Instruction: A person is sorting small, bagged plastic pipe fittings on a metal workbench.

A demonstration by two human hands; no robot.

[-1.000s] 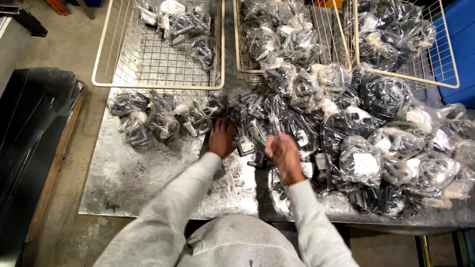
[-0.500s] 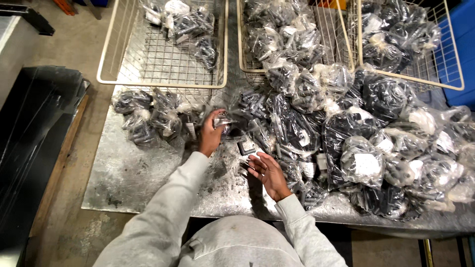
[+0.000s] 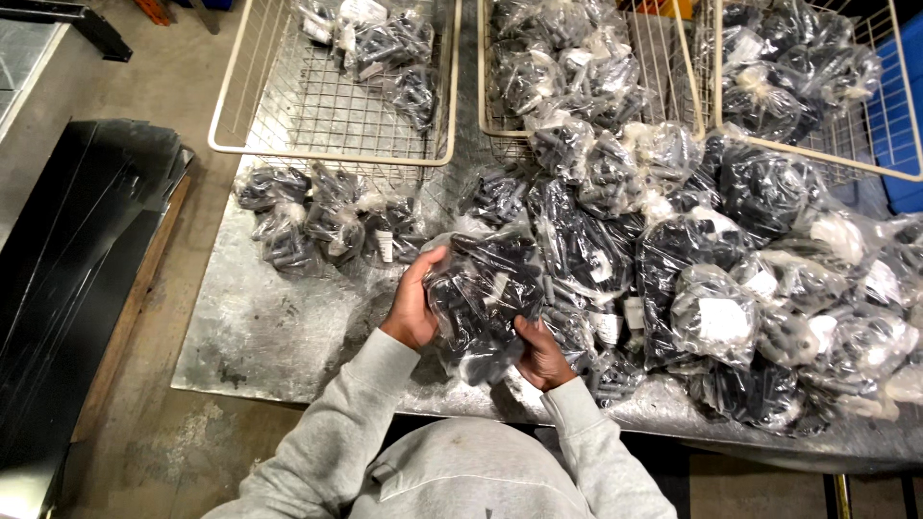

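Left hand [image 3: 415, 306] and right hand [image 3: 540, 354] clasp a crinkled clear bag of black parts [image 3: 481, 298], centre frame, above the galvanised surface [image 3: 279, 336].

My left hand [image 3: 415, 306] fingers go behind the clear bag [image 3: 484, 306], tips hidden. Right hand [image 3: 540, 354] palm is under it, can't see it. Parts inside the bag: dark, too small to tell what kind. White labels on the pile [image 3: 731, 259] too blurred to read. Right basket [image 3: 899, 144] and blue bin [image 3: 904, 115] are cut off at the frame edge.
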